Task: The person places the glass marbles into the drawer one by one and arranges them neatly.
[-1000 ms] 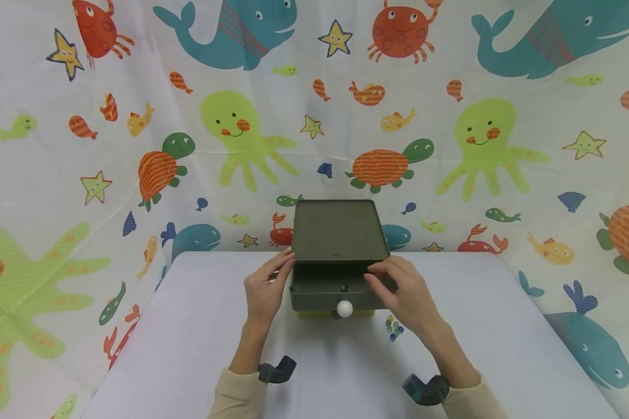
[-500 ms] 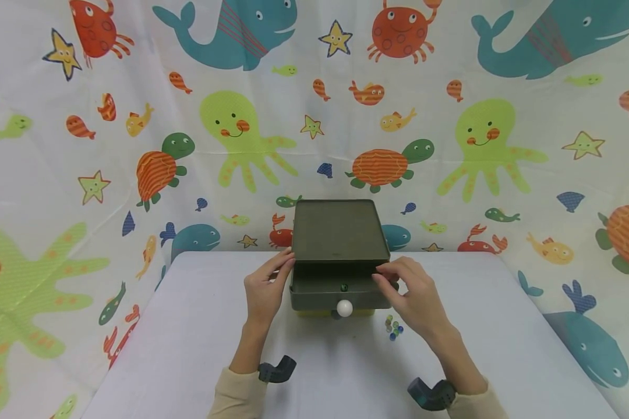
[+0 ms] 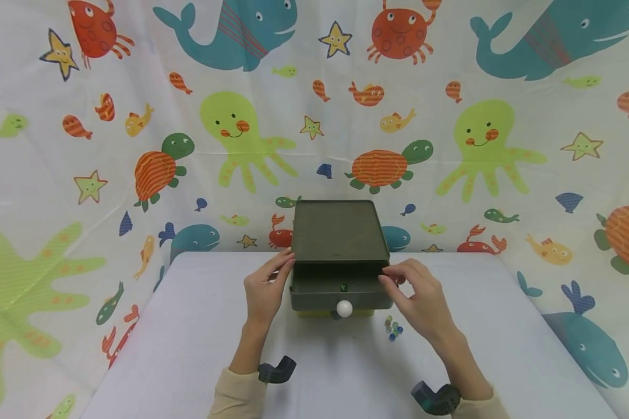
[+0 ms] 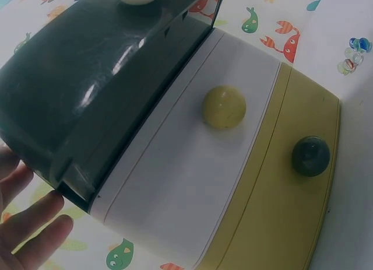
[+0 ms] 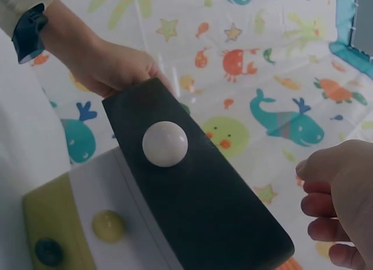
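Note:
A small drawer cabinet (image 3: 340,230) with a dark green top stands at the table's back. Its dark green top drawer (image 3: 314,301), with a white knob (image 3: 344,309), is pulled out and holds one green marble (image 3: 344,287). My left hand (image 3: 266,288) touches the cabinet's left side with extended fingertips. Just off the drawer's right side is my right hand (image 3: 421,297); its fingers are loosely bent and hold nothing, as the right wrist view shows. Below the drawer, a white drawer (image 4: 175,159) with a yellow knob and a yellow drawer (image 4: 262,211) with a dark knob are closed.
Several glass marbles (image 3: 400,330) lie on the white table (image 3: 199,331), right of the cabinet's front. Behind the table hangs a white curtain (image 3: 272,174) printed with sea animals. Each wrist wears a dark band, such as the left one (image 3: 278,370).
My right hand has moved right, from over the drawer's right corner to just beside it. The left hand, the cabinet and the green marble stay in place.

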